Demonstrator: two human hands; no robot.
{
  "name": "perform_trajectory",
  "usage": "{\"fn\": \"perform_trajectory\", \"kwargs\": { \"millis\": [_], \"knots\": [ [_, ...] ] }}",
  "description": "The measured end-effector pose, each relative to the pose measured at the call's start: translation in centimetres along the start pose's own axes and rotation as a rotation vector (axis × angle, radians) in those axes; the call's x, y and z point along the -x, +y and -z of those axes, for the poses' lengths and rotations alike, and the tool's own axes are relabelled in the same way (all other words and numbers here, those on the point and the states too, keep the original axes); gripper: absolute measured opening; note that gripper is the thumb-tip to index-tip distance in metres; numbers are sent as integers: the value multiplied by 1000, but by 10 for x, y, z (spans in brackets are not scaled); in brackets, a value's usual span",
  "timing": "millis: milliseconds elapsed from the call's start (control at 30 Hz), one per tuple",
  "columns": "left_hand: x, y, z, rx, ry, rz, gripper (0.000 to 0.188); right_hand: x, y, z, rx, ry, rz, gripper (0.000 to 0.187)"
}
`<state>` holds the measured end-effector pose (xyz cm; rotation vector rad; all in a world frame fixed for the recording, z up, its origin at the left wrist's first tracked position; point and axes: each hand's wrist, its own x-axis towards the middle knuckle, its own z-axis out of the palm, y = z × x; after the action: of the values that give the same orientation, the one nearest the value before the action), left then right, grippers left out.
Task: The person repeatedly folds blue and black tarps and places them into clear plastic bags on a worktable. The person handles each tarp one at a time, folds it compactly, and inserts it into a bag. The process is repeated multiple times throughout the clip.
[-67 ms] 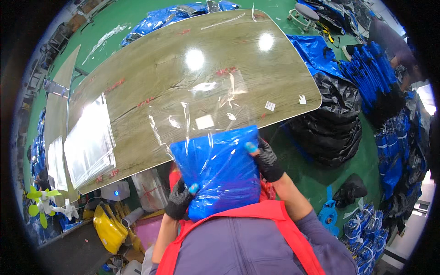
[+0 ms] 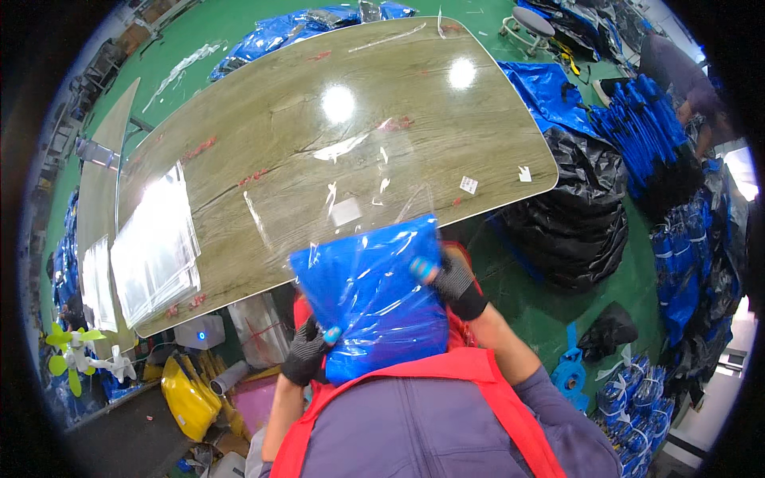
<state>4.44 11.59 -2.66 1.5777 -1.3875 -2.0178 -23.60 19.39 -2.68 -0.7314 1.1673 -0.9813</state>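
A folded blue sheet-like item in a clear plastic bag (image 2: 381, 311) rests against my front at the table's near edge. My left hand (image 2: 305, 352), in a dark glove with blue-tipped thumb, grips its lower left side. On its upper right side my right hand (image 2: 456, 284), gloved the same way, holds on with the thumb across the front. The fingers of both hands are partly hidden behind the package. The bag's loose transparent part extends past the blue item over the wood-patterned table (image 2: 263, 119).
A stack of clear plastic bags (image 2: 159, 243) lies on the table's left part. Black bundled material (image 2: 570, 215) and blue bundles (image 2: 645, 119) sit on the floor to the right, near another person (image 2: 685, 80). A small green fan (image 2: 76, 358) stands at lower left.
The package has shifted slightly left, its top tilting a little. My right hand has moved left with it, and the loose clear plastic over the table has changed shape.
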Motion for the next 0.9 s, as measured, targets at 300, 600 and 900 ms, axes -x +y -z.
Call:
{"fn": "perform_trajectory", "kwargs": {
  "millis": [300,600,900],
  "knots": [
    [-12,-7,9,321,-86,-151,69,-14,-39,0,171,180,-133,75],
    [-5,5,5,370,32,-176,61,-18,-21,4,174,-46,-72,67],
    [-14,-6,10,498,155,-165,59,-25,-16,-2,211,-106,-7,54]
  ]
}}
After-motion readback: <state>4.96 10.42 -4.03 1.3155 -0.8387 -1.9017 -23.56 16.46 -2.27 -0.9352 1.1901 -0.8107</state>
